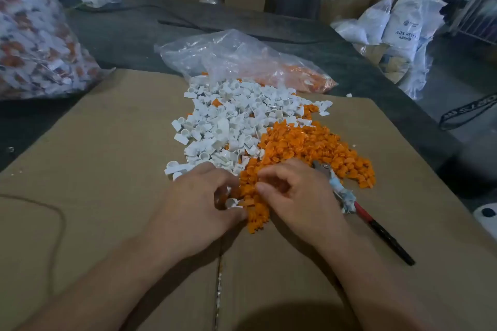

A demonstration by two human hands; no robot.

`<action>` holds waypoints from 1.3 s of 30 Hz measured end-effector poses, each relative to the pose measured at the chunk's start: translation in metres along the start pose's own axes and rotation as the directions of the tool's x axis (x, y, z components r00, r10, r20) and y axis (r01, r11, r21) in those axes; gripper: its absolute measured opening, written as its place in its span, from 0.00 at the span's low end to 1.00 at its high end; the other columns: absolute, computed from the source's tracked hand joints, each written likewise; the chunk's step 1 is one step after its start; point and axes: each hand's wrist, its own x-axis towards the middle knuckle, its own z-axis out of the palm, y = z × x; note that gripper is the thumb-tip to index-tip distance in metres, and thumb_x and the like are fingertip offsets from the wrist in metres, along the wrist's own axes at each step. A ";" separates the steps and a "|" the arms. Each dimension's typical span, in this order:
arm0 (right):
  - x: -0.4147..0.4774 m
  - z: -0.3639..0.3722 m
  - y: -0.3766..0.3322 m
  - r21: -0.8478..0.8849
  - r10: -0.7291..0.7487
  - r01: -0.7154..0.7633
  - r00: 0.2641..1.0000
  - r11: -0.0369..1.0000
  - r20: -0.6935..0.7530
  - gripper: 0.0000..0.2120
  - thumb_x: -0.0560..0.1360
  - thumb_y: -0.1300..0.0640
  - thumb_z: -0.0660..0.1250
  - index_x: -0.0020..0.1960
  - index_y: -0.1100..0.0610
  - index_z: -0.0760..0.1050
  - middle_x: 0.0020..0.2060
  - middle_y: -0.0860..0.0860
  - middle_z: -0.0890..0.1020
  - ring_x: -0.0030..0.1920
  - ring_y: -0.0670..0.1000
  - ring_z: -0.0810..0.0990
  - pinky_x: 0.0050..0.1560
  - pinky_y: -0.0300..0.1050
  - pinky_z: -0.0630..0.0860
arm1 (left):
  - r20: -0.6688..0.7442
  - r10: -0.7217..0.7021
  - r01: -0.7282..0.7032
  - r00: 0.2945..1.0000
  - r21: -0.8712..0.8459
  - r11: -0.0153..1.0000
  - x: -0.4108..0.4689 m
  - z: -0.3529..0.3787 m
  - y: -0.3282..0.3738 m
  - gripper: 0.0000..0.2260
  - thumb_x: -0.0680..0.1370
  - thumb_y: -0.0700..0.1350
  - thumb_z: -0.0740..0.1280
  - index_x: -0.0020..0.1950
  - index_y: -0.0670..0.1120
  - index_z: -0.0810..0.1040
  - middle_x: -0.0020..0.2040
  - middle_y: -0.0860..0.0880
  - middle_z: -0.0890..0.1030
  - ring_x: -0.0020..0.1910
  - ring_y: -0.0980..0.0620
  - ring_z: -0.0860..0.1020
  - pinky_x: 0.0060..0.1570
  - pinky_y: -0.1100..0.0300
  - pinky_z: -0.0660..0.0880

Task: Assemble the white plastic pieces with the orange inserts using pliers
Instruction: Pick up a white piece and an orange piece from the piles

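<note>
A heap of white plastic pieces lies on the cardboard, with a heap of orange inserts to its right and front. My left hand pinches one white piece at the near edge of the orange heap. My right hand is curled over the orange inserts, fingertips pinched together on one of them; the pliers are tucked under its palm, with the metal jaws showing behind the hand and the tape-wrapped red and black handles sticking out to the right.
A flattened cardboard sheet covers the dark table. A clear bag of white and orange parts lies behind the heaps. A big bag of assembled parts stands at far left. A black strap and sacks are at right.
</note>
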 end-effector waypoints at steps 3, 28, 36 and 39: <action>0.003 0.004 -0.002 -0.089 -0.005 0.013 0.997 0.996 0.083 0.12 0.73 0.49 0.67 0.56 0.49 0.78 0.43 0.41 0.71 0.45 0.39 0.67 0.44 0.33 0.65 | 0.075 -0.003 -0.003 0.997 0.082 0.997 0.002 0.002 -0.003 0.13 0.67 0.58 0.71 0.48 0.57 0.77 0.41 0.60 0.70 0.40 0.64 0.70 0.34 0.73 0.63; 0.001 0.000 -0.009 0.373 0.126 -0.117 0.992 0.920 -0.001 0.09 0.76 0.54 0.61 0.45 0.39 0.70 0.42 0.42 0.80 0.44 0.41 0.78 0.46 0.40 0.77 | 0.015 -0.174 0.140 0.985 -0.667 0.732 0.003 0.003 0.000 0.15 0.65 0.42 0.75 0.44 0.61 0.81 0.41 0.55 0.81 0.40 0.48 0.78 0.39 0.64 0.77; 0.000 -0.004 -0.014 0.425 0.040 0.034 0.986 0.904 -0.164 0.13 0.71 0.59 0.69 0.39 0.40 0.77 0.37 0.45 0.80 0.41 0.42 0.77 0.40 0.30 0.71 | 0.085 -0.123 0.146 0.989 -0.728 0.670 -0.002 0.002 0.006 0.14 0.69 0.35 0.73 0.43 0.56 0.82 0.39 0.62 0.82 0.41 0.66 0.80 0.38 0.74 0.75; -0.002 -0.002 -0.016 0.607 0.078 0.012 0.990 0.794 -0.121 0.14 0.72 0.63 0.69 0.42 0.44 0.80 0.34 0.44 0.82 0.35 0.42 0.80 0.35 0.32 0.75 | 0.060 -0.142 0.142 0.988 -0.713 0.687 -0.003 0.002 0.009 0.15 0.69 0.35 0.72 0.45 0.56 0.79 0.39 0.62 0.81 0.40 0.69 0.78 0.37 0.76 0.73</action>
